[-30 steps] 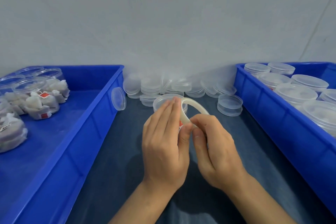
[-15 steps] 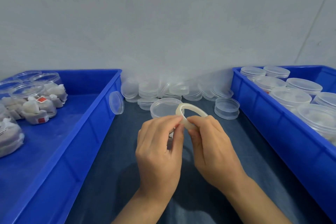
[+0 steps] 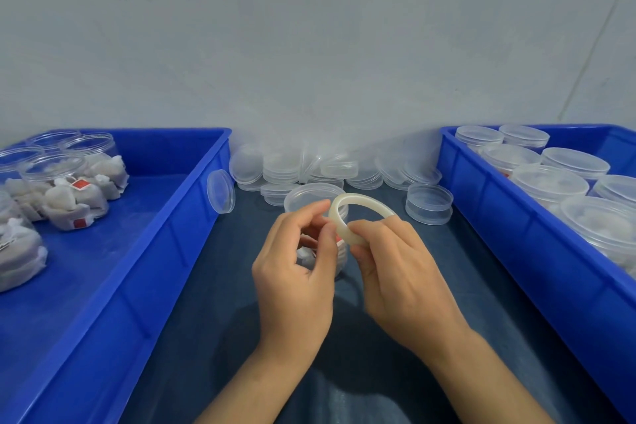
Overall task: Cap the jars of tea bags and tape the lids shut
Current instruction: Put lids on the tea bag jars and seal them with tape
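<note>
Plain pale grey wall behind a dark blue tabletop.

Left hand and right hand raised together, fingers curled, thumbs nearly touching.

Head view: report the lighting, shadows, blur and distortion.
Head view: soft, even light with no harsh glare; a faint shadow under the hands on the dark mat; wide-angle lens splays the left bin and right bin outward; the tape roll stays sharp, and the stacked lids by the wall look hazy.
</note>
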